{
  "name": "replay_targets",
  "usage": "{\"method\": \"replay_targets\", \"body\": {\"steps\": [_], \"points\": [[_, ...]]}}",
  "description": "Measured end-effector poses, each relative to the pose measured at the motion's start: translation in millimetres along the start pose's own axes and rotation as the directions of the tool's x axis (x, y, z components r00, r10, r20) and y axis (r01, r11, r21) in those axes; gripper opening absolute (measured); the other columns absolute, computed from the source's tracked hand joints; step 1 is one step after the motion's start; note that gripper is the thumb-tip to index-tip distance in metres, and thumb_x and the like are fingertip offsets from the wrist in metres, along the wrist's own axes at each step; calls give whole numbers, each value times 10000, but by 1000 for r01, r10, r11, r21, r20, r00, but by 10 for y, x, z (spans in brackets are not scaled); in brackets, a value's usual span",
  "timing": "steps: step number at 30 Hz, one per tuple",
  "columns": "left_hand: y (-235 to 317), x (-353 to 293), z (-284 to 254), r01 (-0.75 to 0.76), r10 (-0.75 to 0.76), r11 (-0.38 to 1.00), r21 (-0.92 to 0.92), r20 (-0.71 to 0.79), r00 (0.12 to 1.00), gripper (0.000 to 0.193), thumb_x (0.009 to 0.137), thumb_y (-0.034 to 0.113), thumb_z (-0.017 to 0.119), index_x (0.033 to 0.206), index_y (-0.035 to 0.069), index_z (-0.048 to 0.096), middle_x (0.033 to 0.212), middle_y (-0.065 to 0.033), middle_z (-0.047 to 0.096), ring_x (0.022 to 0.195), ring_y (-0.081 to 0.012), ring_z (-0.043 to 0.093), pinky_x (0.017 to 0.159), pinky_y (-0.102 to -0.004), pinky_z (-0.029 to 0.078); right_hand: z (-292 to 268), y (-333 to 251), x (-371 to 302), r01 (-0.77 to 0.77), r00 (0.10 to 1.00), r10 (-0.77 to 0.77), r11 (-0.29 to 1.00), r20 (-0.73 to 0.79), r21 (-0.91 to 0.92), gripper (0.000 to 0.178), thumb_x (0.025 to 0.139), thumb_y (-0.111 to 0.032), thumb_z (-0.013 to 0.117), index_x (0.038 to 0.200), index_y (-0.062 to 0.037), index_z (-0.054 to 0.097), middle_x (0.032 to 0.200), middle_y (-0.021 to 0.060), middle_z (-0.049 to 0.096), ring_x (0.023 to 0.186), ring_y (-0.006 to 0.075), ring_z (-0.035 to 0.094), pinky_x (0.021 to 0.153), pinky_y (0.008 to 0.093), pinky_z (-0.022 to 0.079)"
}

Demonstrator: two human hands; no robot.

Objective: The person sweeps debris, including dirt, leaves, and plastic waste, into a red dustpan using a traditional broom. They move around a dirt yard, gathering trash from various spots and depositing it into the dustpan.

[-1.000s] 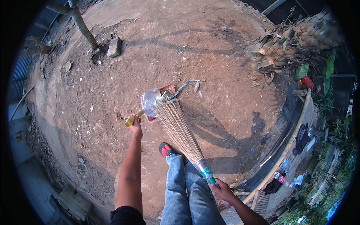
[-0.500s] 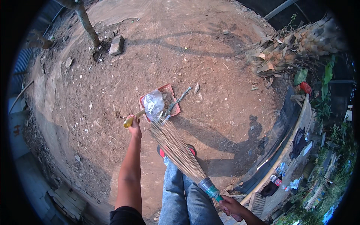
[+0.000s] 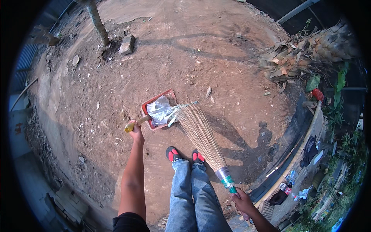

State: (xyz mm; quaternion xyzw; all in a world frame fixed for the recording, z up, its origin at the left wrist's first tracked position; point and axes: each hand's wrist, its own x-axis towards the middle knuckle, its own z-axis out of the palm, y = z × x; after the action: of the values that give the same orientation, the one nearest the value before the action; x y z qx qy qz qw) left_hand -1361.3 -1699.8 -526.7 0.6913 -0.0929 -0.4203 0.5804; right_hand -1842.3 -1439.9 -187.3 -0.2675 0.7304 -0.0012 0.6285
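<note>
My left hand (image 3: 136, 132) is closed round the wooden handle of a red dustpan (image 3: 145, 110), which rests on the bare soil. In the pan lies a crumpled whitish plastic bag (image 3: 159, 110); the bristles cover part of the pan's right side. My right hand (image 3: 242, 200) grips the handle of a stick broom (image 3: 203, 135), bound with grey and green tape. Its bristle tips reach the dustpan's right edge, beside the bag. Part of a thin greenish strip (image 3: 194, 103) shows behind the bristle tips.
My feet in dark and red shoes (image 3: 173, 154) stand just below the pan. A stone block (image 3: 126, 45) lies near a thin tree trunk (image 3: 97, 23). A thick palm trunk (image 3: 324, 44) is at far right, above a bamboo-edged platform (image 3: 284, 170) holding a bottle and cloth.
The broom has swung right and its bristles now lie over the pan's right side. The dustpan has tilted or turned slightly, and the bag's shape has shifted.
</note>
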Motion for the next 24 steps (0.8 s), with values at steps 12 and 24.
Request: {"method": "replay_targets", "body": {"steps": [12,24], "points": [[-18,-48,-153,-4,4,1000,28,11,1000,173,905,59,645,989,197,583,1018,40,554,967,-121,534,840,-295,468,21,610,940,122,891,-218,960,-398,-253,261,971,-261,558,1176,-100,565,688,62,591,495,157,574,461,341,463],[0,-219,-281,-41,33,992,-119,-69,997,186,910,17,609,989,175,553,1022,32,534,961,-111,528,826,-274,473,811,-124,810,-116,966,52,964,255,239,263,993,-292,563,1189,-119,543,686,-34,486,464,56,444,405,258,400]]}}
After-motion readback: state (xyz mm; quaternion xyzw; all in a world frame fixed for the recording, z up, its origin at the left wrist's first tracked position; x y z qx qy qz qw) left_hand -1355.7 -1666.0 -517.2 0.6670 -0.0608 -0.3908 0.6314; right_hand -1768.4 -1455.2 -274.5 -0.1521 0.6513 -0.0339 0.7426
